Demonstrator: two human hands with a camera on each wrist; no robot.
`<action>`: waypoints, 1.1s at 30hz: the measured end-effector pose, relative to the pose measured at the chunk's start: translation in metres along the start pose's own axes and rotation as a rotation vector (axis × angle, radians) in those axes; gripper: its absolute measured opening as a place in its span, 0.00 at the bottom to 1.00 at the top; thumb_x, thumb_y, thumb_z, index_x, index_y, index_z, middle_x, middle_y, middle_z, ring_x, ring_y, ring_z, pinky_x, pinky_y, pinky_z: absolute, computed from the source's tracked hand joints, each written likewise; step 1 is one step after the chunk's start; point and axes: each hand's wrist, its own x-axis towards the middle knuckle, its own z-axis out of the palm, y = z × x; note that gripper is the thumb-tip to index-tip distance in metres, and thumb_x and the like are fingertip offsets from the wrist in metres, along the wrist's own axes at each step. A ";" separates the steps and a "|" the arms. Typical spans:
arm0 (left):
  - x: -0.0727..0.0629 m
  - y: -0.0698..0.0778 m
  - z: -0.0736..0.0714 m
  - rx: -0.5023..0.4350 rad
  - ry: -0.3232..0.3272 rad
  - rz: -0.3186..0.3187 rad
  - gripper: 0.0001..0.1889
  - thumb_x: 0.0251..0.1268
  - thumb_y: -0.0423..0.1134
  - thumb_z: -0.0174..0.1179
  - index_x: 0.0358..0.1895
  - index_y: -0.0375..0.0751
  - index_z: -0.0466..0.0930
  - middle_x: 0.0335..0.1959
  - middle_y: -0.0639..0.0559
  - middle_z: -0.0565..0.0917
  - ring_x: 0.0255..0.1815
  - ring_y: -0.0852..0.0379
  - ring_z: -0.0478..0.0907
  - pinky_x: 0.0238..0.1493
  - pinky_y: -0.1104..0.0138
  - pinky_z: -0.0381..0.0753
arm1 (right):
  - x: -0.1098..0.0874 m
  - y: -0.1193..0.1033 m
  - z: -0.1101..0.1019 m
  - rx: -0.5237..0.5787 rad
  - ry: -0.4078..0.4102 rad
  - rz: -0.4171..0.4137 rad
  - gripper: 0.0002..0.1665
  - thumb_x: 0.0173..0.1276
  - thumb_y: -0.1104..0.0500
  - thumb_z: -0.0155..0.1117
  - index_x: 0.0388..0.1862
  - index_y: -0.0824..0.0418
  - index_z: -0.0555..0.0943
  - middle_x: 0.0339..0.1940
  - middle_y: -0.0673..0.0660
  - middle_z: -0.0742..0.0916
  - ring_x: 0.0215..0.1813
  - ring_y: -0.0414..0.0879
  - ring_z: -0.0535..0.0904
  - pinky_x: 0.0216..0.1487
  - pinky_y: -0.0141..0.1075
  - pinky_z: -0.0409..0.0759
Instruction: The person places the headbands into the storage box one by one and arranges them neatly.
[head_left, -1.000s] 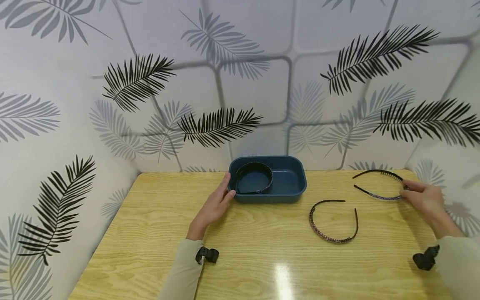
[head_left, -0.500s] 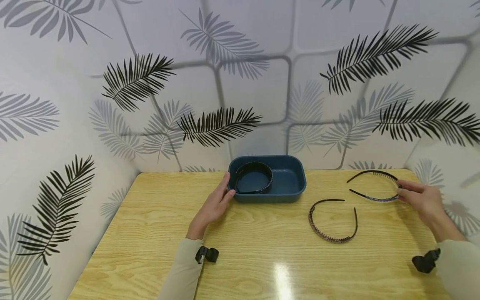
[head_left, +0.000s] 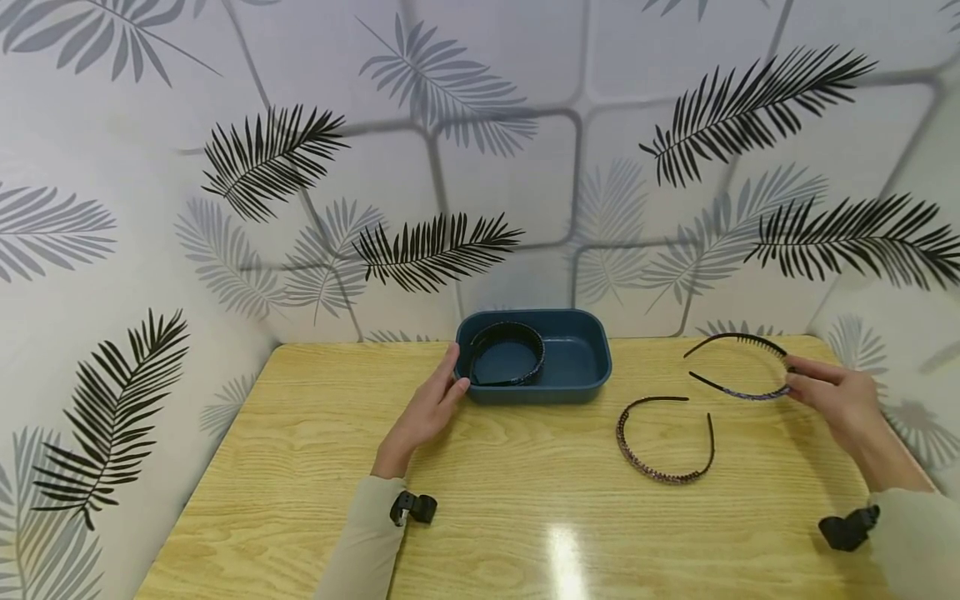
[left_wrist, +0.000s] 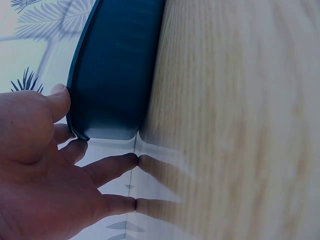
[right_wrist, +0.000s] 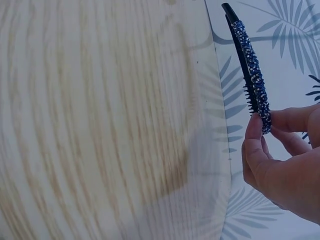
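Note:
My right hand (head_left: 843, 400) pinches a headband (head_left: 757, 397) between thumb and fingers at its curved middle, raised over the table's right side. In the right wrist view this headband (right_wrist: 255, 75) shows blue and white glittery beads outside and small black comb teeth inside. My left hand (head_left: 423, 412) rests against the left end of a dark blue rectangular bin (head_left: 577, 396), the thumb at its front corner and the other fingers spread along its end. Inside the bin's left half stands black headband work (head_left: 538, 342); how many headbands cannot be told. A brownish beaded headband (head_left: 660, 475) lies on the table.
The wooden table (head_left: 300, 483) meets a wall (head_left: 517, 183) with a leaf pattern right behind the bin. Black wrist cameras (head_left: 414, 508) are strapped at both sleeves.
My right hand has shifted left and slightly upward with the blue beaded headband. The left hand stays at the bin, and the brownish headband has not moved.

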 end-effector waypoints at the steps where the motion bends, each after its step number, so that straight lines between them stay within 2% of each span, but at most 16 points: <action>1: 0.000 0.000 0.000 -0.002 0.000 0.001 0.34 0.86 0.38 0.46 0.84 0.34 0.40 0.85 0.44 0.42 0.83 0.47 0.47 0.78 0.48 0.53 | -0.001 -0.001 0.001 0.010 -0.001 -0.002 0.23 0.74 0.70 0.63 0.35 0.40 0.91 0.34 0.35 0.88 0.34 0.34 0.87 0.38 0.28 0.85; 9: -0.001 -0.001 0.000 -0.006 -0.001 -0.001 0.34 0.86 0.38 0.45 0.84 0.34 0.40 0.85 0.43 0.43 0.81 0.46 0.52 0.77 0.48 0.55 | -0.004 -0.002 0.010 -0.014 -0.013 -0.046 0.18 0.73 0.68 0.66 0.41 0.43 0.91 0.38 0.35 0.89 0.36 0.34 0.87 0.40 0.28 0.85; 15: -0.001 -0.001 0.000 -0.009 0.000 -0.005 0.34 0.86 0.38 0.45 0.84 0.34 0.40 0.85 0.40 0.44 0.82 0.46 0.50 0.78 0.47 0.54 | -0.010 -0.009 0.021 0.032 -0.033 -0.097 0.18 0.72 0.70 0.66 0.43 0.47 0.91 0.42 0.36 0.89 0.37 0.34 0.87 0.41 0.27 0.84; 20: -0.001 -0.001 0.001 -0.014 0.000 -0.002 0.34 0.86 0.38 0.45 0.83 0.33 0.39 0.85 0.40 0.43 0.82 0.45 0.50 0.78 0.46 0.54 | -0.017 -0.015 0.032 0.031 -0.046 -0.127 0.16 0.73 0.68 0.66 0.50 0.49 0.90 0.46 0.35 0.87 0.40 0.33 0.86 0.43 0.26 0.84; 30: -0.001 -0.001 0.000 -0.014 -0.001 0.006 0.34 0.86 0.38 0.45 0.83 0.34 0.39 0.85 0.39 0.43 0.84 0.46 0.44 0.78 0.47 0.52 | -0.023 -0.024 0.048 0.017 -0.054 -0.147 0.19 0.73 0.68 0.66 0.59 0.53 0.87 0.50 0.35 0.85 0.42 0.32 0.85 0.44 0.26 0.84; 33: 0.000 -0.001 0.001 -0.022 0.000 0.009 0.35 0.86 0.38 0.45 0.83 0.33 0.39 0.85 0.40 0.43 0.82 0.44 0.50 0.78 0.46 0.54 | -0.026 -0.026 0.051 0.012 -0.058 -0.156 0.21 0.74 0.67 0.66 0.63 0.56 0.85 0.51 0.35 0.84 0.43 0.32 0.85 0.45 0.26 0.83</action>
